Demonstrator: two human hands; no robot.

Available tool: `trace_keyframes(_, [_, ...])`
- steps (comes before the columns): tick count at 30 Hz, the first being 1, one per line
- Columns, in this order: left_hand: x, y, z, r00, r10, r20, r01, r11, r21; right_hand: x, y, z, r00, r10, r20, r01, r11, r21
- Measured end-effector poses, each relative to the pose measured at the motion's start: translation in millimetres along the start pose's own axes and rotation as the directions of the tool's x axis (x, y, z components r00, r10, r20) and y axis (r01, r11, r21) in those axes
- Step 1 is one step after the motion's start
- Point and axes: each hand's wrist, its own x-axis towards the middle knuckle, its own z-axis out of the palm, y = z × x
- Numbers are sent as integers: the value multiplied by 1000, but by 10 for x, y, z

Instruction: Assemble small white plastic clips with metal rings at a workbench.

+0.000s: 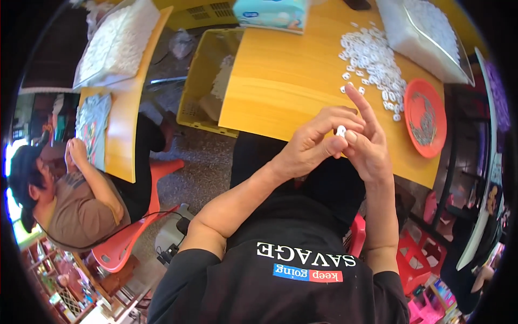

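Just past the table's near edge, my two hands meet around a small white plastic piece (341, 131) with a dark hole or slot. My left hand (308, 139) is closed, pinching the piece between thumb and fingers. My right hand (371, 144) presses its thumb and curled fingers at the piece too, while its index finger points up and away. Beyond the hands lies a loose heap of similar white pieces (372, 54) on the table. To the right, an orange-red plate (415, 92) holds many thin, small metal parts (423, 120), too small to name surely.
A clear bin (431, 35) of white pieces stands at the far right; a tissue pack (272, 13) lies at the back. Left of the yellow table (280, 70) sits a yellow crate (202, 81). A seated person (86, 200) works at another table (129, 129) with another bin (118, 46).
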Motion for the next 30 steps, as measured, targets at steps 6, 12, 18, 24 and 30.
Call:
trace_keyframes(6, [-42, 81, -46, 989, 127, -77, -114, 982, 150, 76, 66, 138, 999, 9, 36, -11, 999, 43])
trace_keyframes(12, [-108, 99, -121, 982, 110, -154, -104, 994, 45, 163, 52, 359, 998, 56, 2, -56, 997, 51])
trace_keyframes(18, [-65, 93, -209, 978, 161, -131, -152, 986, 76, 248, 174, 231, 996, 7, 86, -14, 997, 75])
trace_keyframes(24, [-58, 138, -212, 957, -26, -289, 58, 993, 103, 207, 213, 144, 999, 35, -2, -35, 996, 77])
trace_keyframes(30, [89, 499, -965, 794, 227, -564, 64, 891, 449, 42, 116, -242, 787, -617, -4, 269, 348, -898])
